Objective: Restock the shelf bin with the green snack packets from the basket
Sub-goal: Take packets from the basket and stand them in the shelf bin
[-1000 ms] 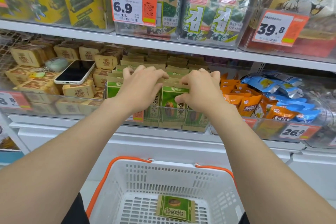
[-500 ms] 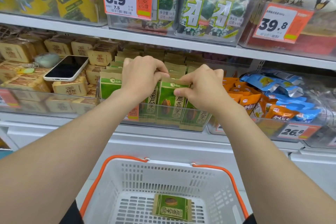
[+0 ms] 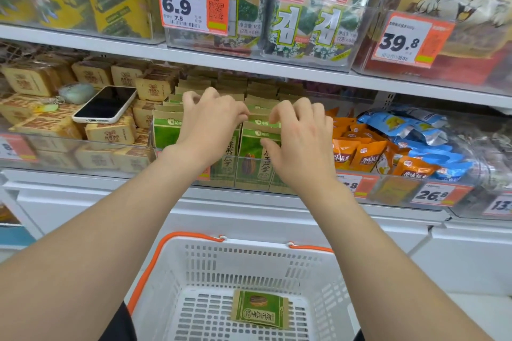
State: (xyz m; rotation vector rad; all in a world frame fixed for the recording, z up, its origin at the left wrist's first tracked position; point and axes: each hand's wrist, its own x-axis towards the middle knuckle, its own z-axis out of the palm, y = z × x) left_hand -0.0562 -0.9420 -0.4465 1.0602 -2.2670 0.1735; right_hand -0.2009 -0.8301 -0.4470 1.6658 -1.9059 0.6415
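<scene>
Green snack packets [image 3: 250,147] stand upright in rows inside a clear shelf bin [image 3: 249,171] on the middle shelf. My left hand [image 3: 207,124] rests over the front packets on the left, fingers spread and touching their top edges. My right hand [image 3: 302,141] is just to the right, fingers apart, thumb against the front packet's face. Neither hand grips a packet. Below, a white basket with orange handles [image 3: 194,257] holds one green packet [image 3: 259,309] lying flat on its bottom.
A smartphone [image 3: 105,104] lies on tan boxed snacks [image 3: 110,133] in the bin to the left. Orange packets [image 3: 357,152] and blue packets [image 3: 415,133] fill the bin to the right. Seaweed packs [image 3: 315,14] and price tags sit on the shelf above.
Both hands have loosened from pinching the front packet's top; the fingers are now spread apart over the packets. The basket and its single packet have not moved.
</scene>
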